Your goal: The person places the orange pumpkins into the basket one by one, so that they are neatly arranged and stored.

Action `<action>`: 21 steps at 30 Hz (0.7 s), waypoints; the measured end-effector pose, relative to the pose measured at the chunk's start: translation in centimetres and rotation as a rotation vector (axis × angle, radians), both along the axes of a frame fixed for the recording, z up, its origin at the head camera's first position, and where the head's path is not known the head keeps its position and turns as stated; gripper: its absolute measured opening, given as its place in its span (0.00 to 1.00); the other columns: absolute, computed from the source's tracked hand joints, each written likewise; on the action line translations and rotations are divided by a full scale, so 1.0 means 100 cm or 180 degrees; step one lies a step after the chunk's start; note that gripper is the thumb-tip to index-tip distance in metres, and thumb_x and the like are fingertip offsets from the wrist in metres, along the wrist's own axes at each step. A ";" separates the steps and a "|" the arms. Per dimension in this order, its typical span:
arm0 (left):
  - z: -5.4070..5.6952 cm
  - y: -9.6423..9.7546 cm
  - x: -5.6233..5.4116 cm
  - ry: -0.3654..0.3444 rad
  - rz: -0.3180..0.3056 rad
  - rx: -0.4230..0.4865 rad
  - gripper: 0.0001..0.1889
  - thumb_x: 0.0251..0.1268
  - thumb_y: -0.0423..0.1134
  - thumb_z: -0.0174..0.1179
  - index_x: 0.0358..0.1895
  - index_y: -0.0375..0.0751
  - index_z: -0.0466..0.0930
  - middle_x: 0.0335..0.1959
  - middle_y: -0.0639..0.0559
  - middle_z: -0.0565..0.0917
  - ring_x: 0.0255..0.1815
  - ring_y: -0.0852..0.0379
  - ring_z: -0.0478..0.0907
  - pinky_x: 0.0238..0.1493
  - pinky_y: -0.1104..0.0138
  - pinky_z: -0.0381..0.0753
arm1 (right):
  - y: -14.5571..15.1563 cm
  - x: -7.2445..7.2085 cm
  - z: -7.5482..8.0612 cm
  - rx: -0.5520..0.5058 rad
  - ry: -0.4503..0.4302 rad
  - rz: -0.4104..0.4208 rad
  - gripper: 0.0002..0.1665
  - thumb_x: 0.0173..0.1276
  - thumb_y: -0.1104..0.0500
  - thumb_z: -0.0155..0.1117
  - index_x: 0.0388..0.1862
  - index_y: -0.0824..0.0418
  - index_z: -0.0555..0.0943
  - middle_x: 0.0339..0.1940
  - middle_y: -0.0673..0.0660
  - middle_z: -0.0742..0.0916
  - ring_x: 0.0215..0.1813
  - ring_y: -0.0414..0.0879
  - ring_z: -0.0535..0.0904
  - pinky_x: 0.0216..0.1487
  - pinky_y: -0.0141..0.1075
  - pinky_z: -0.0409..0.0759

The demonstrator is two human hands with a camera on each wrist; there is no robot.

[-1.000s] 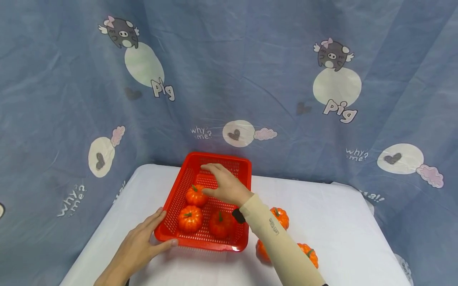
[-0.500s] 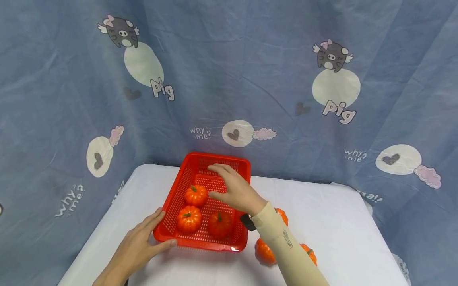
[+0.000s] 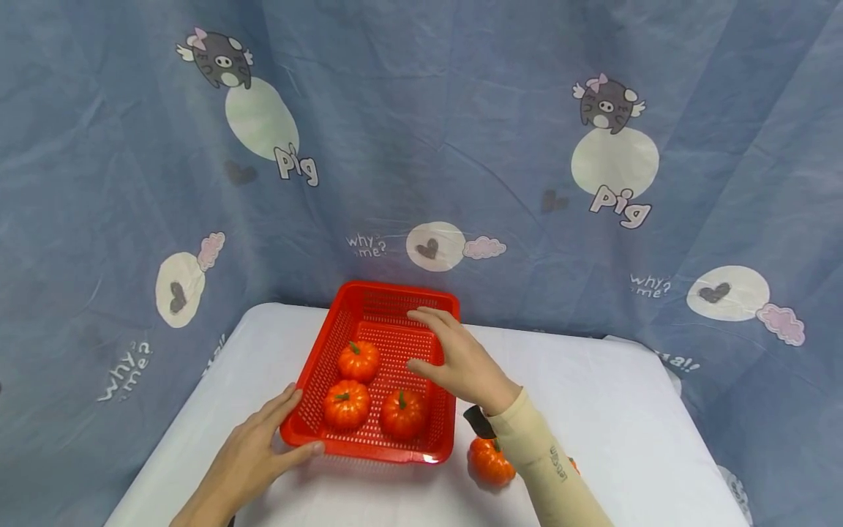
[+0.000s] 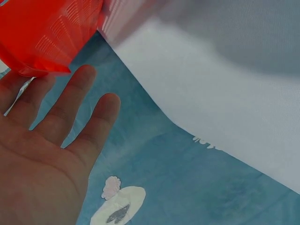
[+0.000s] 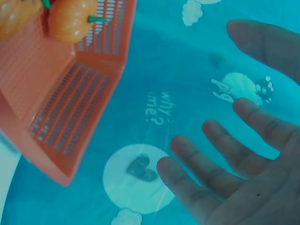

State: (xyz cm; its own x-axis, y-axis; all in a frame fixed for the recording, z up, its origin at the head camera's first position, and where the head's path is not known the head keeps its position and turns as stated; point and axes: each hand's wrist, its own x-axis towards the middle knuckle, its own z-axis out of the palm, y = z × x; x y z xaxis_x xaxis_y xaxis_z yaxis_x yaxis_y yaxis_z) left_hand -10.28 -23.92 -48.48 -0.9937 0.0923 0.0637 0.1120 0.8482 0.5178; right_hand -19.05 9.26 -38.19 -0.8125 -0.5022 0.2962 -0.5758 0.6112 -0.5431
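In the head view a red perforated plastic basket [image 3: 408,337] stands on the white table. Three small orange pumpkins with green stems lie inside it: one at the left [image 3: 358,361], a near-left pumpkin [image 3: 346,405] and a near-right pumpkin [image 3: 403,414]. My left hand [image 3: 253,446] rests its fingertips against the basket's near-left corner, thumb by the front rim, fingers fairly straight. My right hand [image 3: 464,362] hovers over the basket's right rim, fingers spread and holding nothing; the right wrist view also shows its spread fingers [image 5: 222,143] apart from the basket wall.
Right of the basket, a pumpkin [image 3: 490,462] sits on the white tabletop [image 3: 626,410]. A sliver of another pumpkin [image 3: 574,464] shows behind my right sleeve. A blue patterned cloth [image 3: 527,146] hangs behind the table and along its sides.
My right hand has moved right, from over the basket's middle to its right rim, staying spread. Its sleeve now covers one outside pumpkin. The left hand stays at the corner.
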 end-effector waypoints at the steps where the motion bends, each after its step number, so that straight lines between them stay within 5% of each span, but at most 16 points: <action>1: 0.000 0.000 0.000 -0.0016 0.0006 -0.0008 0.61 0.45 0.82 0.60 0.76 0.40 0.65 0.78 0.43 0.65 0.73 0.35 0.65 0.64 0.32 0.67 | 0.002 0.002 0.000 -0.0025 0.0001 -0.0003 0.43 0.65 0.52 0.75 0.77 0.50 0.68 0.76 0.50 0.71 0.72 0.48 0.70 0.71 0.47 0.72; 21: 0.001 0.000 -0.001 -0.0079 0.0032 -0.0035 0.62 0.44 0.83 0.59 0.77 0.40 0.65 0.78 0.43 0.64 0.73 0.34 0.65 0.63 0.32 0.67 | 0.064 0.037 -0.007 -0.0070 0.0185 -0.0323 0.45 0.64 0.52 0.77 0.77 0.50 0.67 0.76 0.47 0.70 0.75 0.47 0.66 0.72 0.52 0.69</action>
State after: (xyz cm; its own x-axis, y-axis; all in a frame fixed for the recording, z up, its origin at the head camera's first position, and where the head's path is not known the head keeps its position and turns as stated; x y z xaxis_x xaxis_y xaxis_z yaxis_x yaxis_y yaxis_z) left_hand -10.42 -23.94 -48.33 -0.9958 0.0828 0.0381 0.0906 0.8548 0.5109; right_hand -15.35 15.69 -38.87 -0.8400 -0.4109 0.3542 -0.5423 0.6563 -0.5246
